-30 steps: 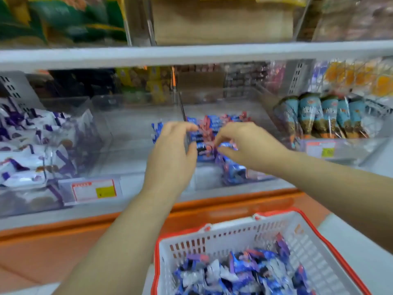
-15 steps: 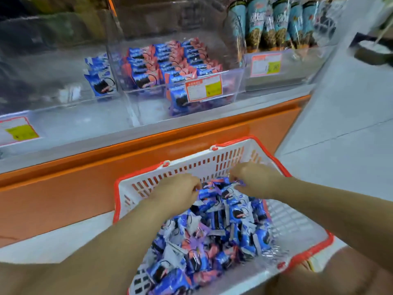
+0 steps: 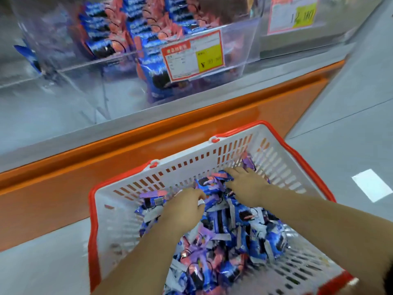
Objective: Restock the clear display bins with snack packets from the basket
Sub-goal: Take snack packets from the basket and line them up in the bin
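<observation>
Single wide-angle view from the person's head, facing forward and steeply downward. The white basket (image 3: 191, 165) fills the lower frame, close beneath the lens. The clear display bins (image 3: 238, 50) lie farther off along the upper edge, with grey floor (image 3: 340, 107) at right.

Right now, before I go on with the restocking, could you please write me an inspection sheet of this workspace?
Surface: grey shelf, with orange base below.
Job's things: basket holds many packets; clear bin holds more in rows and carries a price tag.
Clutter: nothing seen.
Grips: left grip is curled over the packets, hold unclear; right grip lies on them, fingers fairly straight.
Cables: nothing seen.
Surroundings: grey floor; second tag further right.
</observation>
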